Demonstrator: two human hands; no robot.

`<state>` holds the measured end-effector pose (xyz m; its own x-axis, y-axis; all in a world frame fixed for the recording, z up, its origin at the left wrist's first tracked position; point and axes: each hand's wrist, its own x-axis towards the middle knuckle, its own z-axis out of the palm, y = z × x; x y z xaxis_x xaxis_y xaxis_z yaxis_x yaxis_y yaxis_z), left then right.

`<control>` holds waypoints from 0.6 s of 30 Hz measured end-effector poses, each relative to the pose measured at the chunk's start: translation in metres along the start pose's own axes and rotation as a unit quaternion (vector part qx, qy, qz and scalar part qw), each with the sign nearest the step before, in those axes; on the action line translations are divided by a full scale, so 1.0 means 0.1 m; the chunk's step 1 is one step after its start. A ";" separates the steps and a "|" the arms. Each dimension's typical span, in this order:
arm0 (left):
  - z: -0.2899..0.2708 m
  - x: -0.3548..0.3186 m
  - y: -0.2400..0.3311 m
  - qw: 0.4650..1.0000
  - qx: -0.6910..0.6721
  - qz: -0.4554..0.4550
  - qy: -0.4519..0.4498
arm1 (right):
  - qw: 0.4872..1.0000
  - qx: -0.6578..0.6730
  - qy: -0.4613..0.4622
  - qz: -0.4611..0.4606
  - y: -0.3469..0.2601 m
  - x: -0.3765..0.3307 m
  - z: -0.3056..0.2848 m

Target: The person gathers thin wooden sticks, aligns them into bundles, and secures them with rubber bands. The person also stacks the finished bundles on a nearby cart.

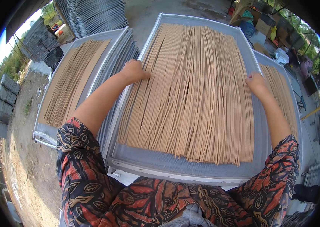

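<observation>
A large mesh drying tray (pixel 220 172) with a pale frame lies before me. A broad layer of long, thin tan sticks (pixel 190 94), like raw incense, covers most of its mesh. Most run lengthwise side by side; some in the middle cross at a slant, and the near ends are uneven. My left hand (pixel 134 72) is closed over the tray's left rim, its thumb reaching in above the outermost sticks. At the right rim, my right hand (pixel 257 83) is closed too, knuckles up, just outside the sticks. The undersides of both hands are hidden.
To the left, another stick-covered tray (pixel 73 81) tops a pile of stacked trays (pixel 116 62). A further layer of sticks (pixel 279 85) lies on a tray at the right. More stacked trays (pixel 92 17) stand behind. Boxes and bags (pixel 264 28) clutter the far right.
</observation>
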<state>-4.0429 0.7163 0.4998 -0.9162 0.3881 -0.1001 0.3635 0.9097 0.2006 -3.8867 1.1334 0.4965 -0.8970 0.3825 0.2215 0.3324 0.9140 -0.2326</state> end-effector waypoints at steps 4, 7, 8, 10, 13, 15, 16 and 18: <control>0.07 -0.05 -0.30 0.995 -0.097 -0.012 -0.007 | 0.946 0.277 -0.123 -0.117 -1.17 -0.11 -0.16; 0.22 0.07 -0.30 0.987 -0.147 0.010 0.060 | 0.921 0.264 -0.196 -0.206 -1.95 -0.18 -0.01; 0.21 0.06 -0.29 0.986 -0.153 0.007 0.066 | 0.922 0.240 -0.216 -0.213 -2.22 -0.22 0.02; 0.18 -0.02 -0.25 0.983 -0.167 0.006 0.079 | 0.930 0.173 -0.248 -0.207 -2.63 -0.29 0.16; 0.22 -0.03 -0.28 0.978 -0.188 0.004 0.088 | 0.943 0.049 -0.260 -0.202 -3.01 -0.30 0.45; 0.20 -0.05 -0.35 0.974 -0.196 0.000 0.117 | 0.952 0.024 -0.223 -0.211 -3.17 -0.40 0.42; 0.24 -0.01 -0.35 0.976 -0.187 0.000 0.108 | 0.956 0.022 -0.214 -0.201 -3.17 -0.38 0.53; 0.32 0.07 -0.33 0.981 -0.170 0.003 0.090 | 0.939 0.078 -0.312 -0.123 -3.13 -0.22 0.71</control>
<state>-4.0558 0.6937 0.4613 -0.9405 0.3327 0.0695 0.3192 0.7942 0.5170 -3.9921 0.8291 0.4970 -0.9531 -0.0353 -0.3005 0.0903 0.9147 -0.3939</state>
